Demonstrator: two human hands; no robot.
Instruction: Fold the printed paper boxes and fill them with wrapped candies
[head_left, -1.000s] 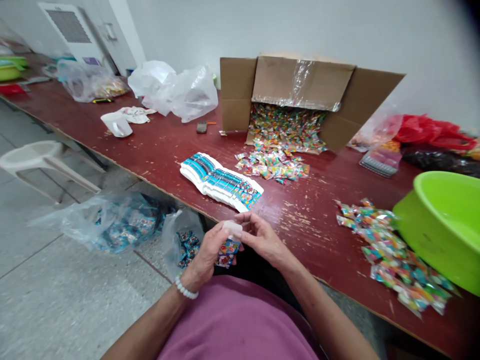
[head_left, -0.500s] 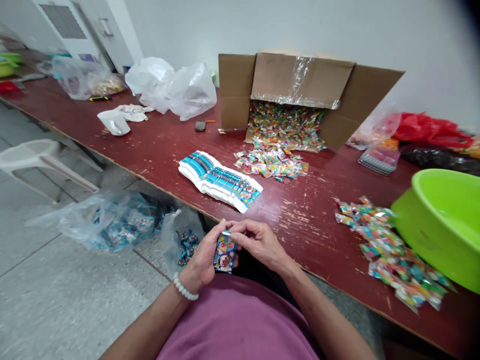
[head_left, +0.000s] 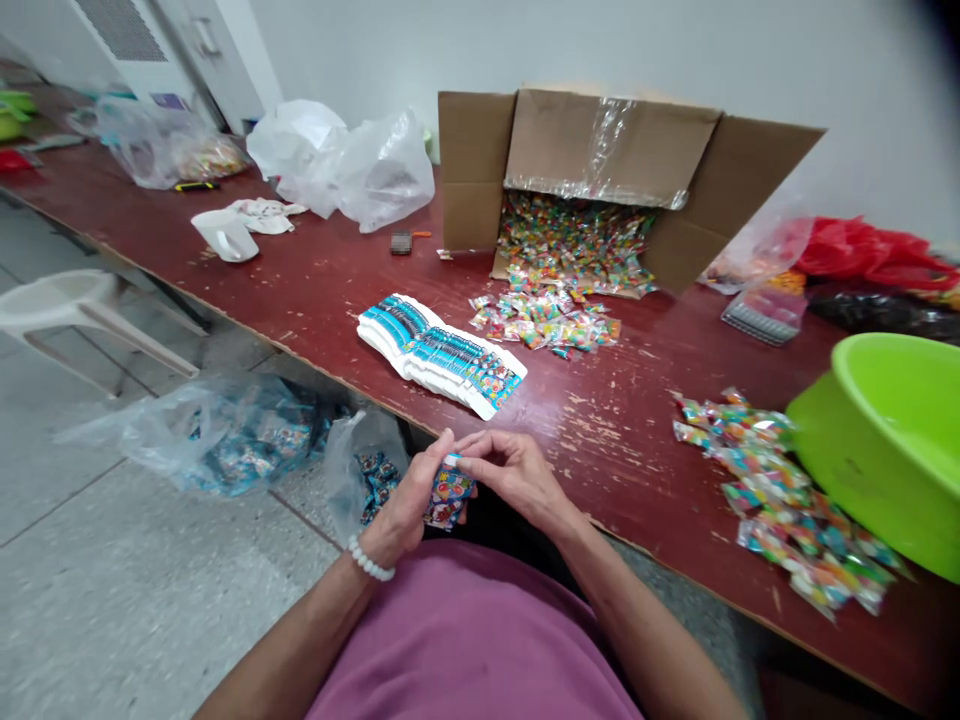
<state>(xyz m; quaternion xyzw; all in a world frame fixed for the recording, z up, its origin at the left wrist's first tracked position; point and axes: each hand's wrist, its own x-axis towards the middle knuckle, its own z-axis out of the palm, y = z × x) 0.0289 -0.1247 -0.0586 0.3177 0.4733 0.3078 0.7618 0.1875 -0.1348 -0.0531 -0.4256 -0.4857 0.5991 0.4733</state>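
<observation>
A small blue printed packet (head_left: pixel 451 492) is between my two hands, just off the table's front edge. My left hand (head_left: pixel 412 497) is closed round its side, with a beaded bracelet on the wrist. My right hand (head_left: pixel 517 473) pinches the packet's white top edge between thumb and fingers. Ahead on the table lies a fanned row of flat blue-and-white packets (head_left: pixel 442 355). Behind that row is a loose heap of wrapped candies (head_left: pixel 555 318). Below and left of my hands, a clear plastic bag (head_left: pixel 346 470) holds several dark blue filled packets.
An open cardboard box (head_left: pixel 600 150) full of candies lies at the back of the red table (head_left: pixel 300 290). At right are a green basin (head_left: pixel 847 440) and more wrapped candies (head_left: pixel 787 500). A white mug (head_left: pixel 225 236) and a plastic stool (head_left: pixel 67 300) are at left.
My right thumb and fingers have shifted slightly left along the packet's top edge. The packet appears tilted a little more, and the camera view has moved slightly.
</observation>
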